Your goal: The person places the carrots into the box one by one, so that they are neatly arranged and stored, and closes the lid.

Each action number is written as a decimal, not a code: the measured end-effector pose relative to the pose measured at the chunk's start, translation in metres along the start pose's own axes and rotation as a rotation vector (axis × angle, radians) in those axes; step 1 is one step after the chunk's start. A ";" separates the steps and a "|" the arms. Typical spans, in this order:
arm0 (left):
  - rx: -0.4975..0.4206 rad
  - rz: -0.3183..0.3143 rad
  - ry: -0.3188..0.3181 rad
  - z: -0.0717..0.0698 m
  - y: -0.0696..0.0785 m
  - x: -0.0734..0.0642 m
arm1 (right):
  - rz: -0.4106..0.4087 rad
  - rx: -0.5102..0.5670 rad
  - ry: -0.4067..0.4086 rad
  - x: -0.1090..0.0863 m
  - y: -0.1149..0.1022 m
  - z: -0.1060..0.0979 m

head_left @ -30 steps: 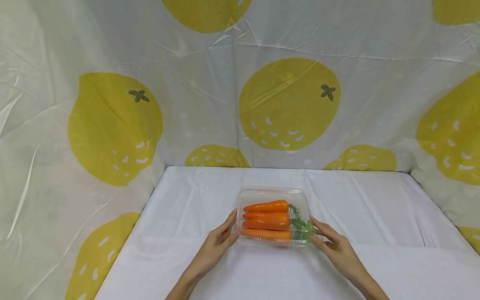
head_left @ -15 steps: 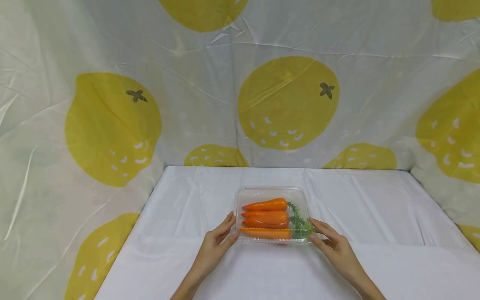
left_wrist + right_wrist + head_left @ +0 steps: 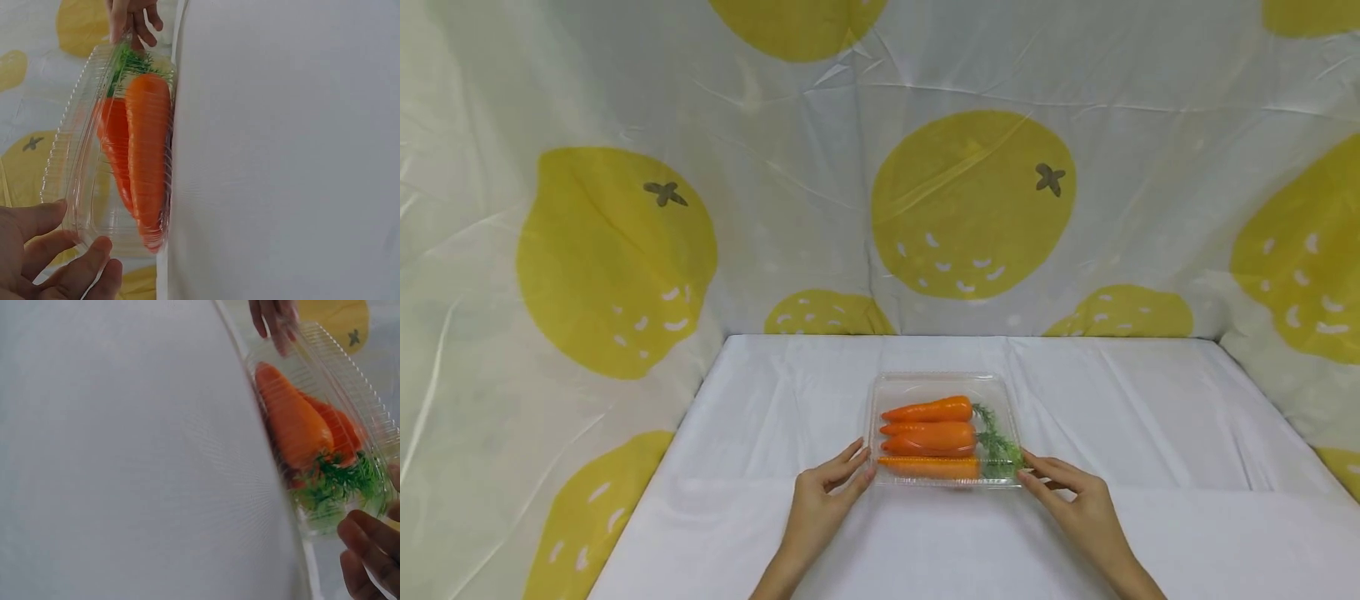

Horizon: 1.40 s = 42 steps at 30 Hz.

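Observation:
A clear plastic clamshell container with its lid down lies on the white cloth in front of me. Several orange carrots lie side by side inside, tips to the left and green tops to the right. At the near left corner, my left hand holds the container's edge between thumb and fingers. My right hand pinches the near right corner, by the green tops. Both wrist views show the carrots through the ribbed plastic wall; in the right wrist view the right hand's contact is partly out of frame.
A white cloth covers the tabletop. Behind it and along both sides hangs a pale curtain printed with large yellow lemons. The table's far edge meets this curtain.
The container has settled slightly, its carrots a little lower and further left in view. My left fingers have slid nearer its front corner. The head view has shifted slightly.

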<state>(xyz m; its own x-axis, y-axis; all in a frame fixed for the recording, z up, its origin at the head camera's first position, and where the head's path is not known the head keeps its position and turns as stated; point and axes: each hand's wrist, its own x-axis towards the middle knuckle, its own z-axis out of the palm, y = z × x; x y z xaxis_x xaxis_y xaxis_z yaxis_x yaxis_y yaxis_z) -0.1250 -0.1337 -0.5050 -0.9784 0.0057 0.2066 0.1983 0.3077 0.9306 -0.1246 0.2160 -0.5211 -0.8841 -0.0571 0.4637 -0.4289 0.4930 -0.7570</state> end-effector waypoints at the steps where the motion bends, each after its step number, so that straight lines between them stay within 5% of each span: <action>1: 0.002 -0.003 0.006 0.000 0.000 -0.001 | 0.001 -0.001 -0.001 0.000 0.000 0.000; 11: -0.025 -0.073 0.028 -0.004 0.006 0.000 | 0.096 0.024 -0.025 -0.003 -0.002 -0.003; 21: -0.174 -0.146 -0.008 -0.009 0.001 0.000 | 0.222 0.152 -0.021 -0.005 -0.004 -0.002; 27: -0.214 -0.140 -0.022 -0.008 0.000 0.000 | 0.266 0.153 -0.028 -0.007 -0.006 -0.004; 34: -0.153 -0.062 -0.006 -0.005 -0.001 0.001 | 0.293 0.226 -0.039 -0.005 -0.004 -0.005; 42: -0.277 -0.115 -0.020 -0.003 0.000 0.000 | 0.353 0.252 -0.031 -0.004 -0.006 -0.003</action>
<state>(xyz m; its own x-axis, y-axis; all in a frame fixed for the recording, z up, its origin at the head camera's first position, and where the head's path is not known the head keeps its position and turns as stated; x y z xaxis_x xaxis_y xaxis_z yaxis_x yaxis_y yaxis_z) -0.1250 -0.1369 -0.5035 -0.9958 0.0058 0.0914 0.0915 0.0365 0.9951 -0.1182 0.2155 -0.5166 -0.9881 0.0492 0.1456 -0.1282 0.2594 -0.9572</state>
